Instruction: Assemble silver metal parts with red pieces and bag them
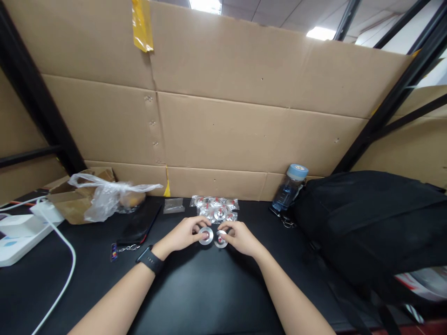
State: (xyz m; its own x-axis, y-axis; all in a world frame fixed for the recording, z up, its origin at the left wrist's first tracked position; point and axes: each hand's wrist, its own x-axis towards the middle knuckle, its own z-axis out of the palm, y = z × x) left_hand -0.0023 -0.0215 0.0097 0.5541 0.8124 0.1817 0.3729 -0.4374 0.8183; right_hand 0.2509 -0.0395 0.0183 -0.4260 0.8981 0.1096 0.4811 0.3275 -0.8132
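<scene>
My left hand (190,233) is closed on a round silver metal disc (210,236), thumb across its middle. In my right hand (239,236) is a second silver disc (221,244) with a small red spot at its centre, pinched between thumb and fingers. The two discs are held side by side, a narrow gap apart, low over the black tabletop (206,288). Just beyond my fingers lie several small clear plastic packets (220,213) with silver and red parts inside. The undersides of both discs are hidden.
On the left are a white power strip (21,237), a plastic bag (108,193), a black pouch (139,225) and a flat clear bag (173,205). A bottle (288,188) and a black backpack (370,223) stand right. Behind rises a cardboard wall (223,135).
</scene>
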